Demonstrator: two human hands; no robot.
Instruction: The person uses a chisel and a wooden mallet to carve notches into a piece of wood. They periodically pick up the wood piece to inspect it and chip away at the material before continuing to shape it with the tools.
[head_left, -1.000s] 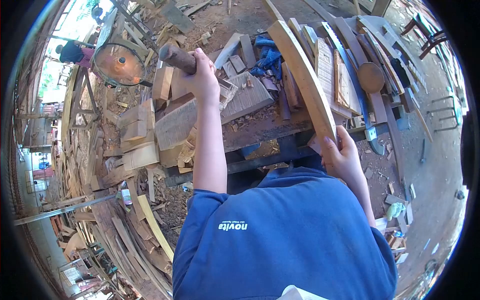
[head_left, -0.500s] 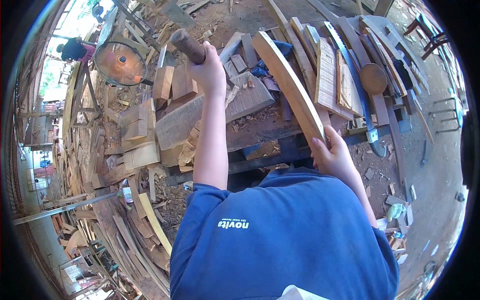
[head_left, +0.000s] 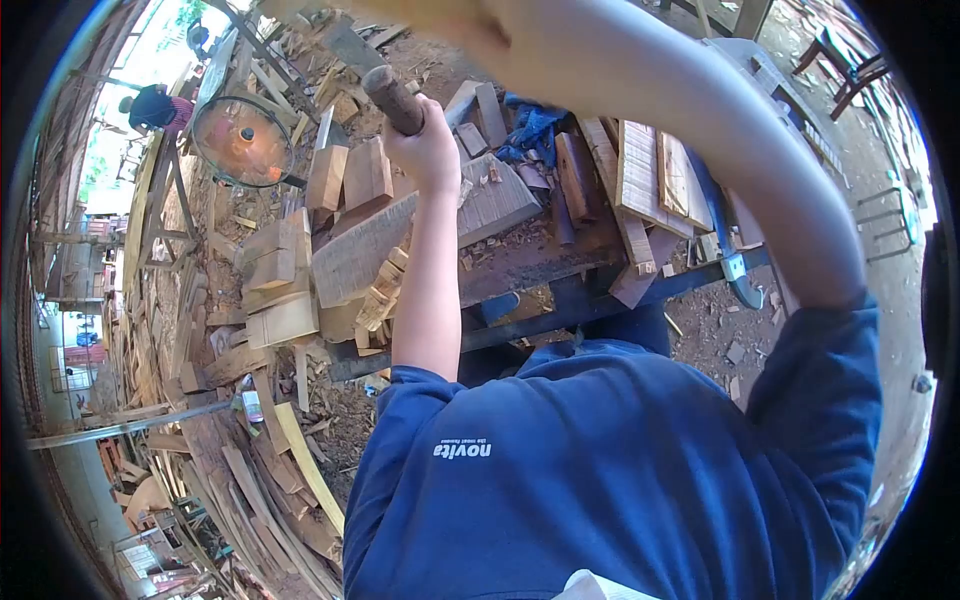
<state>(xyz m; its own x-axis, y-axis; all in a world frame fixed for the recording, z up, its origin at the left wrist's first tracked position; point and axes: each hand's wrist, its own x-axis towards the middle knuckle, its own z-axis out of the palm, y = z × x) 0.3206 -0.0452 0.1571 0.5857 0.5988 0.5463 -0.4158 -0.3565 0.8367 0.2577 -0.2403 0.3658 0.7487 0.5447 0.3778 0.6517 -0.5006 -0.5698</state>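
Observation:
My left hand [head_left: 424,150] is closed around the round wooden handle of a chisel [head_left: 393,100], whose thick butt end sticks up past the fist. The chisel's blade is hidden behind the hand and forearm. Below it lies a thick grey board [head_left: 365,250] with wood blocks [head_left: 367,170] beside it. My right arm is raised across the top of the view, and my right hand [head_left: 460,25] is smeared by motion at the upper edge. It appears closed on the curved piece of wood, which is mostly out of frame or blurred.
A blue cloth [head_left: 530,130] lies among wood offcuts on the bench. At right are stacked boards [head_left: 650,180] and a saw with a pale handle [head_left: 738,280]. A round fan [head_left: 242,140] stands at upper left, with a person [head_left: 160,108] beyond. Scrap wood [head_left: 260,480] heaps at lower left.
My right hand has swung up and to the left, lifting the curved piece of wood off the bench. My left hand has shifted slightly, still gripping the chisel.

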